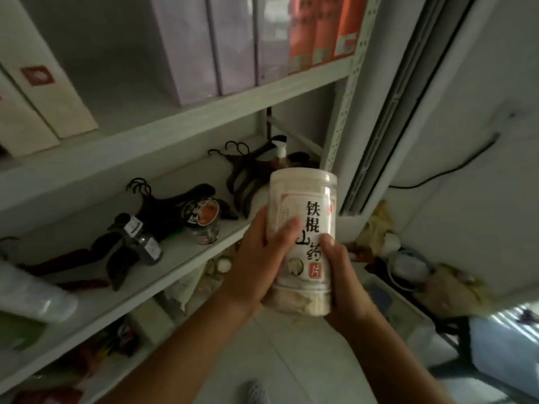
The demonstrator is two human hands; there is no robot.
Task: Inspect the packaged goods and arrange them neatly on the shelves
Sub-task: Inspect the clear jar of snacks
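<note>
Jar (pixel 304 196) gripped, left hand (pixel 259 265), right hand (pixel 347 282), contents blurry

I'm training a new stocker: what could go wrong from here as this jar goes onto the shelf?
1. The clear plastic jar with white lid, held in the left hand and right hand, may land tilted on the black hangers cluttering the pale metal shelf.
2. Bumping the small clear jar sitting near the shelf edge might knock it off.
</note>
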